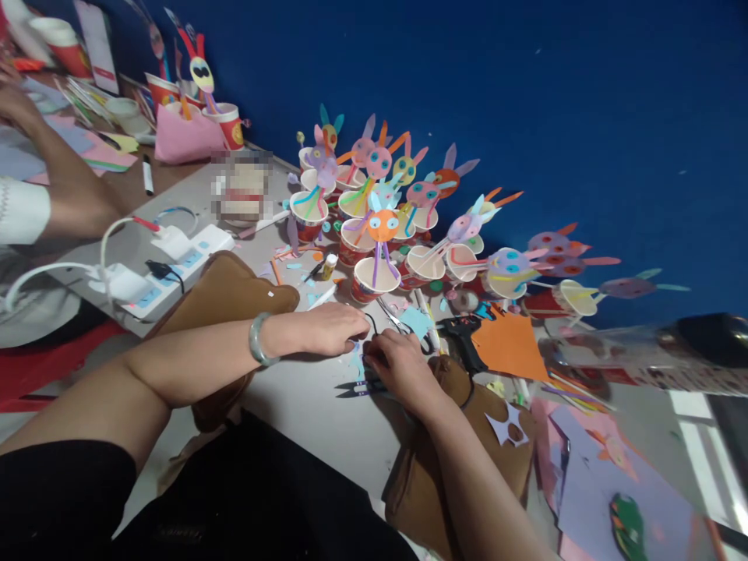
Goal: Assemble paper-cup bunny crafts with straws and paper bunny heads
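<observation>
We are observing dark snips [358, 388] lying flat on the grey table [292, 428], blades parted and pointing left, rear end hidden. Just beyond, we are seeing light-blue paper scraps [357, 363] lying, outlines blurred.

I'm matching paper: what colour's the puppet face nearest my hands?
Puppet face: orange, clearest in the head view.

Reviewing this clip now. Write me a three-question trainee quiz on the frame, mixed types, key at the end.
1. True or false: the orange-faced figure rises from a paper cup.

2. Choose one. The paper sheet beside the black glue gun is:
A) green
B) orange
C) white

3. Which hand is nearer the dark blades on the table?

Key
1. True
2. B
3. The right hand
</observation>
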A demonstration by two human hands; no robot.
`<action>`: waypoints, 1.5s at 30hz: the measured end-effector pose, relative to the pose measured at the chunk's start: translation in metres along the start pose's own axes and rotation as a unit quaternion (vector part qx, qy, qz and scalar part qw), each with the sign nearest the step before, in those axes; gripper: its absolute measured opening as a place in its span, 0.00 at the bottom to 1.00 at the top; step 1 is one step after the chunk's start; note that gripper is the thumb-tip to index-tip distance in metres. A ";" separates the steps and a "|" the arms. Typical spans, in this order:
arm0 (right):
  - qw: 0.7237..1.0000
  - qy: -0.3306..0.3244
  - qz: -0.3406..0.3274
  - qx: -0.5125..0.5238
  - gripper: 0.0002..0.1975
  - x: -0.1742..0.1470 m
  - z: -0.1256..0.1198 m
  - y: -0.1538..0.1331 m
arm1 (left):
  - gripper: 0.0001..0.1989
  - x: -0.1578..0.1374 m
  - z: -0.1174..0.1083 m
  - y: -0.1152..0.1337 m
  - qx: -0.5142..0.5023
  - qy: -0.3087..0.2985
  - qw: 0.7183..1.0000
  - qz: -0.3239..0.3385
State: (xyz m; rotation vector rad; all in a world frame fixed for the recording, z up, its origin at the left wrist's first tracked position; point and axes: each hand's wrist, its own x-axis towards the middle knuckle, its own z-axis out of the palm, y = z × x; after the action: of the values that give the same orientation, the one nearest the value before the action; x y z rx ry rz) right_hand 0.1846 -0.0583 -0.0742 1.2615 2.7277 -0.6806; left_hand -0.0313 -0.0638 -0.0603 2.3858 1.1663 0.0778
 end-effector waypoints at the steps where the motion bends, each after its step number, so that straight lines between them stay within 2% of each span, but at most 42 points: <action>1: 1.000 0.002 -0.002 0.008 0.04 0.000 0.001 0.001 | 0.02 0.000 0.000 0.000 -0.001 0.003 1.000 0.002; 6: 0.999 0.030 -0.006 0.028 0.03 -0.001 0.003 0.003 | 0.02 -0.003 -0.003 -0.002 -0.013 0.015 1.000 0.014; 10: 0.999 0.025 -0.006 0.028 0.02 -0.001 0.004 0.002 | 0.03 -0.004 -0.006 -0.002 -0.020 0.015 1.000 0.019; 17: 0.999 0.041 -0.011 -0.001 0.08 0.000 0.008 0.000 | 0.05 -0.005 -0.017 0.004 -0.016 -0.007 1.000 0.015; 20: 0.996 0.086 -0.023 0.018 0.06 -0.001 0.006 0.000 | 0.06 -0.005 -0.022 0.006 -0.011 -0.011 1.000 0.003; 23: 0.984 0.176 -0.008 0.039 0.07 0.000 0.004 0.000 | 0.06 -0.004 -0.021 0.004 -0.007 0.003 1.000 -0.001; 25: 0.972 0.224 0.008 0.072 0.08 0.000 0.004 -0.001 | 0.06 -0.002 -0.019 0.001 -0.016 0.015 1.000 -0.006; 28: 0.947 0.251 0.051 0.196 0.08 0.002 0.003 -0.005 | 0.07 0.001 -0.016 -0.003 -0.059 0.035 0.998 -0.015; 32: 0.883 0.243 0.140 0.377 0.11 0.005 -0.003 -0.015 | 0.04 0.003 -0.015 -0.007 -0.157 0.077 0.984 -0.041; 35: 0.840 0.269 0.160 0.443 0.12 0.008 -0.008 -0.021 | 0.03 0.002 -0.017 -0.007 -0.190 0.120 0.972 -0.064; 39: 0.796 0.288 0.185 0.499 0.14 0.012 -0.008 -0.024 | 0.05 0.001 -0.017 -0.003 -0.152 0.165 0.973 -0.054; 45: 0.752 0.268 0.191 0.571 0.14 0.014 -0.002 -0.023 | 0.08 -0.003 -0.012 0.005 -0.025 0.198 0.980 -0.017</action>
State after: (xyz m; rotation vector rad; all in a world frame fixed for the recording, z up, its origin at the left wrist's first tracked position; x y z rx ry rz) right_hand 0.1589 -0.0604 -0.0670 2.4078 2.0432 -2.4182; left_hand -0.0327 -0.0642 -0.0473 2.3696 1.3591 0.5868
